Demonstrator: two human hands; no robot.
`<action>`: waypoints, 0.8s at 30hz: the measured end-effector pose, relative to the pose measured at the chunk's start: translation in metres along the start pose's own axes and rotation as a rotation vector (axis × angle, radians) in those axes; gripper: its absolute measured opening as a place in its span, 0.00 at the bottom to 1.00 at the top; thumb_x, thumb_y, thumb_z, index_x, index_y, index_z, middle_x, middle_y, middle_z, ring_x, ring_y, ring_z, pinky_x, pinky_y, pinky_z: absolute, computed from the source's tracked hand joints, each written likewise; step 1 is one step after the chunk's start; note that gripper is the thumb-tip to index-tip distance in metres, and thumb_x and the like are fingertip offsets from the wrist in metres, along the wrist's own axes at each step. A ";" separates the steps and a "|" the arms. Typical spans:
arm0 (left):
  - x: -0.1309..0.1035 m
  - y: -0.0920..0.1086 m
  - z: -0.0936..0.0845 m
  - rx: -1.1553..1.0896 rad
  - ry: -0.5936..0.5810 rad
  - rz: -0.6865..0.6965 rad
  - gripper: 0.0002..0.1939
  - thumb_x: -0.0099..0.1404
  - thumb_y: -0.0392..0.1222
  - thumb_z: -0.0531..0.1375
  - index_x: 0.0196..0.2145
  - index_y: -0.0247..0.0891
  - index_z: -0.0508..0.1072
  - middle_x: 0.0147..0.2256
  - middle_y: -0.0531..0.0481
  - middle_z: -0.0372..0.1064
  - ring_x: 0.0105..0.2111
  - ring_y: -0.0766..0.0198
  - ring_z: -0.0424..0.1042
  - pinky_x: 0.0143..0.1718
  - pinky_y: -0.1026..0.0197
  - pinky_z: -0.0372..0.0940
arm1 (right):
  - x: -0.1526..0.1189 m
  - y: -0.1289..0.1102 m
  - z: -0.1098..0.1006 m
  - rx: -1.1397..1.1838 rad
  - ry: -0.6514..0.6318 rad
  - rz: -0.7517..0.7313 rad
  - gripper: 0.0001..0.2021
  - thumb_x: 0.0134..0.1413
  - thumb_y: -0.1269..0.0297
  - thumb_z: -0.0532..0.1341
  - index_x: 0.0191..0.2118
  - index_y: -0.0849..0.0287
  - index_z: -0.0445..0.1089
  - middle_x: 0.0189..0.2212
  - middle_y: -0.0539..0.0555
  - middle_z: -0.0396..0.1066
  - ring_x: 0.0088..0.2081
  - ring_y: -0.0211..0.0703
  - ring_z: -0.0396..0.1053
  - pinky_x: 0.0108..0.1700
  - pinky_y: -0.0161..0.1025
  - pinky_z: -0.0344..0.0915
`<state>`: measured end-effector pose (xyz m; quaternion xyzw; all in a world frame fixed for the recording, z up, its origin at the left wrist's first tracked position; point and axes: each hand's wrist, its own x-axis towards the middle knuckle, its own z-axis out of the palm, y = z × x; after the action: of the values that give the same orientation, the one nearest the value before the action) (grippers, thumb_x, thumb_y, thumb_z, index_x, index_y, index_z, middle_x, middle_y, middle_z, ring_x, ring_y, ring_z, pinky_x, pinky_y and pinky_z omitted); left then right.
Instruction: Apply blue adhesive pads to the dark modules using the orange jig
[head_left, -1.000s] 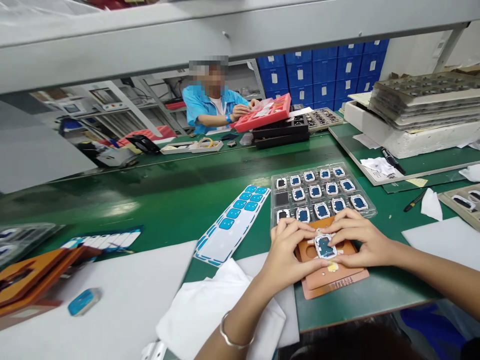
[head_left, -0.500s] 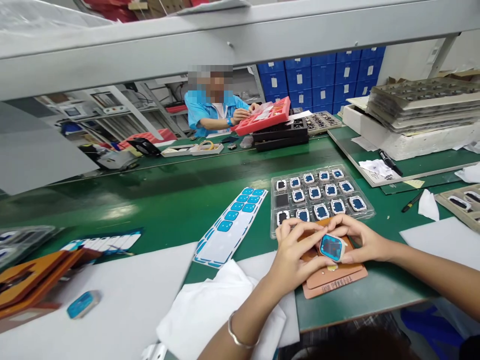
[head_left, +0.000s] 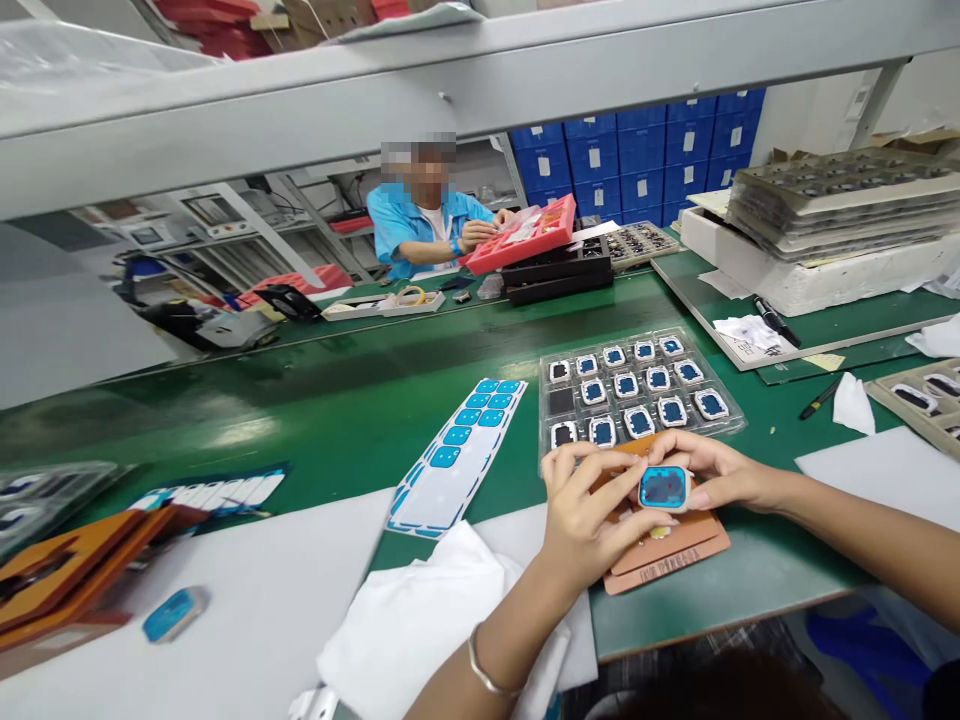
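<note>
Between both hands I hold a smartwatch case (head_left: pixel 664 488) with blue film over its dark face. My left hand (head_left: pixel 589 500) pinches its left edge, and my right hand (head_left: pixel 720 478) grips its right side. Beneath them lies an orange fixture board (head_left: pixel 667 562) with printed lettering, partly hidden by the fingers. Just beyond, a clear plastic tray (head_left: pixel 551 430) carries rows of similar white-rimmed cases with blue film. A sheet of blue stickers (head_left: pixel 448 482) lies left of the tray. Another blue-faced watch case (head_left: pixel 174 614) rests on a white mat at the left.
White cloths (head_left: pixel 412 615) lie near my left forearm. Orange blocks (head_left: pixel 67 570) stand at far left. Stacked trays (head_left: pixel 832 220) and a pen (head_left: pixel 776 322) are at right. Across the bench, a person in blue (head_left: pixel 420 225) handles a red tray (head_left: pixel 525 236). A grey beam (head_left: pixel 480 90) crosses above.
The watch case has turned slightly between my fingers, so its blue face now lies more level and faces me more squarely. Both hands keep hold of it. The view has shifted a little.
</note>
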<state>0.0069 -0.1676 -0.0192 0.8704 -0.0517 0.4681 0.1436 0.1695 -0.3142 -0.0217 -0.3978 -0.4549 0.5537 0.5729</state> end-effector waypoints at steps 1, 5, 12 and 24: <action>0.000 0.000 0.000 -0.008 0.009 -0.002 0.15 0.61 0.53 0.67 0.42 0.42 0.77 0.36 0.47 0.77 0.39 0.56 0.66 0.41 0.52 0.59 | 0.000 0.000 -0.001 0.006 -0.006 0.009 0.24 0.50 0.58 0.71 0.49 0.57 0.63 0.39 0.50 0.72 0.37 0.35 0.69 0.40 0.34 0.61; -0.001 0.000 0.000 -0.080 -0.002 -0.041 0.14 0.62 0.52 0.65 0.41 0.42 0.76 0.36 0.47 0.77 0.39 0.57 0.66 0.40 0.52 0.61 | 0.000 -0.003 -0.002 -0.003 -0.017 0.020 0.24 0.50 0.60 0.71 0.49 0.57 0.63 0.40 0.50 0.72 0.37 0.34 0.70 0.43 0.34 0.62; -0.001 0.005 -0.004 -0.150 0.038 0.049 0.05 0.64 0.44 0.65 0.38 0.44 0.77 0.33 0.51 0.76 0.38 0.60 0.66 0.38 0.56 0.63 | 0.001 0.005 -0.003 -0.122 0.036 -0.113 0.25 0.45 0.60 0.73 0.48 0.55 0.64 0.43 0.52 0.70 0.44 0.40 0.70 0.49 0.40 0.63; 0.020 -0.146 -0.068 0.566 -0.697 -1.141 0.53 0.53 0.68 0.62 0.67 0.33 0.53 0.66 0.26 0.49 0.64 0.26 0.48 0.58 0.31 0.51 | 0.000 0.006 -0.020 -0.151 0.131 -0.116 0.24 0.43 0.53 0.72 0.45 0.53 0.66 0.42 0.54 0.71 0.43 0.45 0.70 0.45 0.44 0.65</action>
<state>-0.0033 -0.0070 0.0034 0.8643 0.4907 0.0111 0.1098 0.1870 -0.3132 -0.0328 -0.4482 -0.4791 0.4565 0.6011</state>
